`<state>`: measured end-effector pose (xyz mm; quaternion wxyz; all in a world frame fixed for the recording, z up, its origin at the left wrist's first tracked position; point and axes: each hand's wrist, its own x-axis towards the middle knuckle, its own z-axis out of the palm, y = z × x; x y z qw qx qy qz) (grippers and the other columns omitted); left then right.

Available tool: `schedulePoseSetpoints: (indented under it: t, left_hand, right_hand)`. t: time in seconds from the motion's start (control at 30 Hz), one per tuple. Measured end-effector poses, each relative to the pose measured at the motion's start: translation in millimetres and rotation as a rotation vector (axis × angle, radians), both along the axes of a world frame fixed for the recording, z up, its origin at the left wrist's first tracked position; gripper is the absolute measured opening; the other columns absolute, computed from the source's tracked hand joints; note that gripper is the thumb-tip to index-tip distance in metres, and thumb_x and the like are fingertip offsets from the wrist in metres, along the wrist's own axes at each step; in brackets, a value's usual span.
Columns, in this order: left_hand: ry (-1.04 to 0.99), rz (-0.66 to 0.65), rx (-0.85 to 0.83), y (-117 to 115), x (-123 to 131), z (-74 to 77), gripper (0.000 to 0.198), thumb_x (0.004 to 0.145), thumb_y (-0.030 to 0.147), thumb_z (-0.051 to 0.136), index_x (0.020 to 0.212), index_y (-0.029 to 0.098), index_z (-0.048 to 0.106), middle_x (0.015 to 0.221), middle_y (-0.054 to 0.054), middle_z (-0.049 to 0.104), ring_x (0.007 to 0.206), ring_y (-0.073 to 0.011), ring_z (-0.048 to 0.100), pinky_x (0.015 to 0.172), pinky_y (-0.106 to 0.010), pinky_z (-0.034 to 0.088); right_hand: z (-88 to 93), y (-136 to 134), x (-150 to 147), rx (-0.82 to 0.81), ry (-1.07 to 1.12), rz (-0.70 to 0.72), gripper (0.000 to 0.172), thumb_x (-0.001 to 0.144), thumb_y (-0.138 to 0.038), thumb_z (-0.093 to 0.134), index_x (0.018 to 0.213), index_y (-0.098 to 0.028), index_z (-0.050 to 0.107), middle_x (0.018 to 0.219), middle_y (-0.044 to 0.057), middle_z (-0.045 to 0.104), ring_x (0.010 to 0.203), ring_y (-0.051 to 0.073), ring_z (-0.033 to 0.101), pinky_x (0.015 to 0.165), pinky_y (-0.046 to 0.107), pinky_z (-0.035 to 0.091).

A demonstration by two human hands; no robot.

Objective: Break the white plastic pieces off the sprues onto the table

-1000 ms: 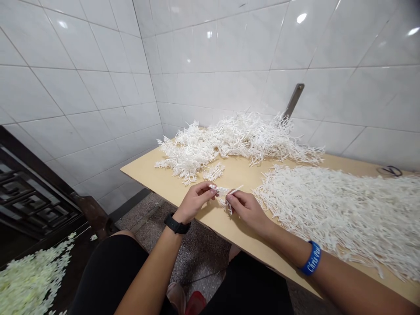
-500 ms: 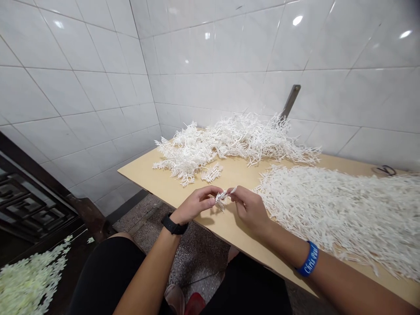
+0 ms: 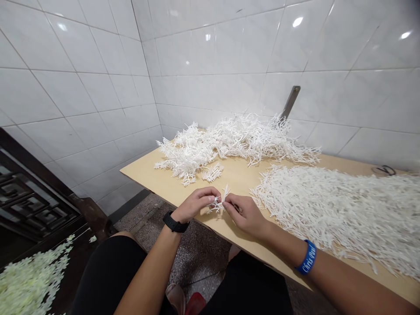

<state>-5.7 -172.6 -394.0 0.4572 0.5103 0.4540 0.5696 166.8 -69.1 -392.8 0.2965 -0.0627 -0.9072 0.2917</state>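
Note:
A small white branched sprig (image 3: 216,205), plastic by its look, is between my hands just above the board's front edge. My left hand (image 3: 200,202), with a black band at the wrist, pinches it from the left. Thumb and forefinger of my right hand (image 3: 244,212) are pinched at its right side, where a thin white strip (image 3: 226,192) sticks upward. My fingers cover part of the sprig. Close beyond my hands lies a loose clump of white sprigs (image 3: 212,173). To the right of my right hand spreads a wide layer of short white pieces (image 3: 341,214).
A tangled heap of white branched sprigs (image 3: 236,140) lies along the back of the tan board (image 3: 144,168). A metal bar (image 3: 290,105) rises behind it against the tiled wall. Pale yellow-green flower-like pieces (image 3: 36,275) lie at lower left, near a dark carved wooden frame (image 3: 33,197).
My right hand has turned and its fingertips have come closer to my left. The thin white strip now points upward instead of lying slanted between the hands.

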Motion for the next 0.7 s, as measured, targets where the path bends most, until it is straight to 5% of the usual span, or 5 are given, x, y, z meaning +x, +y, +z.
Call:
schedulePoseSetpoints:
  t: [0.17, 0.33, 0.47, 0.7]
  left_hand:
    - [0.011, -0.009, 0.015, 1.3, 0.2, 1.6, 0.030, 0.078, 0.044, 0.064, 0.081, 0.014, 0.059, 0.075, -0.001, 0.052, 0.070, -0.0132, 0.047, 0.068, -0.026, 0.037]
    - [-0.042, 0.024, 0.089, 2.8, 1.5, 2.2, 0.024, 0.077, 0.035, 0.069, 0.080, 0.015, 0.056, 0.098, -0.007, 0.059, 0.086, -0.0165, 0.054, 0.079, -0.029, 0.041]
    - [-0.183, -0.001, 0.068, 2.2, 1.7, 0.9, 0.029, 0.077, 0.029, 0.071, 0.094, 0.020, 0.049, 0.098, -0.005, 0.063, 0.084, -0.0158, 0.058, 0.079, -0.030, 0.043]
    - [-0.077, -0.057, 0.029, 0.6, 0.7, 3.4, 0.031, 0.077, 0.036, 0.071, 0.100, 0.015, 0.063, 0.088, -0.005, 0.062, 0.081, -0.0150, 0.057, 0.075, -0.026, 0.043]
  right_hand:
    - [2.7, 0.4, -0.4, -0.126, 0.011, 0.002, 0.028, 0.093, -0.031, 0.043, 0.067, -0.020, 0.048, 0.056, -0.003, 0.047, 0.050, 0.011, 0.040, 0.054, 0.025, 0.030]
    - [4.0, 1.5, -0.9, -0.207, 0.010, 0.030, 0.031, 0.093, -0.031, 0.043, 0.063, -0.021, 0.041, 0.054, -0.005, 0.040, 0.050, 0.010, 0.036, 0.053, 0.025, 0.027]
    - [4.4, 3.0, -1.7, -0.278, 0.002, 0.027, 0.033, 0.092, -0.033, 0.043, 0.062, -0.020, 0.039, 0.054, -0.005, 0.036, 0.050, 0.010, 0.034, 0.053, 0.025, 0.026]
    - [3.9, 2.1, -1.7, -0.300, -0.046, 0.091, 0.031, 0.090, -0.031, 0.045, 0.061, -0.020, 0.041, 0.053, -0.005, 0.037, 0.051, 0.010, 0.034, 0.052, 0.025, 0.026]
